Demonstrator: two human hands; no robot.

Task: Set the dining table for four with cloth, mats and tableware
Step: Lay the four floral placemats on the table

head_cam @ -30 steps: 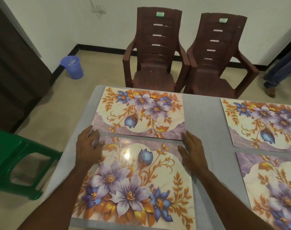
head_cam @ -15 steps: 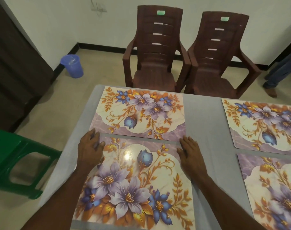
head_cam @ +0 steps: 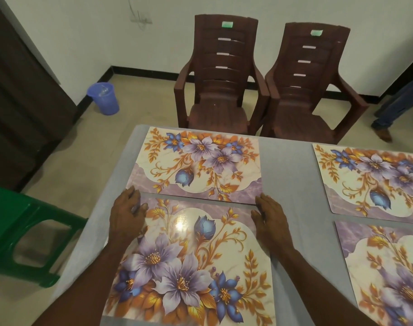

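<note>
A grey cloth [head_cam: 287, 175] covers the table. Several floral mats lie on it in two pairs. The near left mat [head_cam: 191, 262] is under my hands. My left hand [head_cam: 126, 214] rests flat on its far left corner. My right hand [head_cam: 270, 218] lies flat along its far right edge, fingers straight. The far left mat [head_cam: 200, 164] sits just beyond, its near edge almost touching the near mat. At the right are the far right mat [head_cam: 375, 182] and the near right mat [head_cam: 386, 274], both cut off by the frame.
Two brown plastic chairs [head_cam: 218, 76] [head_cam: 311, 85] stand side by side at the table's far edge. A green stool [head_cam: 17, 234] is by the left edge. A blue bucket [head_cam: 104, 98] sits near the wall. A person's leg and shoe [head_cam: 389, 114] show at the right.
Both hands have slid slightly along the near left mat's far corners, and the mat has shifted a little. The view has tilted a bit.
</note>
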